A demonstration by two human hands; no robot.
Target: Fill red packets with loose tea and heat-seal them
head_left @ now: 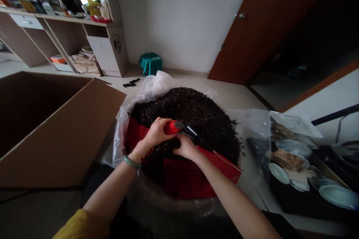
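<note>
Before me is a large plastic-lined container heaped with dark dried leaves [193, 108], which look like loose tea. Above the heap, my left hand [157, 132] is closed around a small red pouch [170, 127] with a grey end. My right hand [186, 146] is close against it, its fingers curled at a black clamp-like tool [193, 134] with a pale strip and a tiny red light. Part of that tool is hidden by the hand. Stacked red pouches [187, 179] lie on the near side of the leaves, and more red pouches [136, 132] are at the left.
An open cardboard box [64, 130] stands on the left. Clear plastic liner [120, 134] rims the container. A thin cable [249, 181] trails to the right. Bowls [339, 196] and a clear tub [293, 149] sit on a dark surface at right. Behind stands a green-covered bin [150, 63].
</note>
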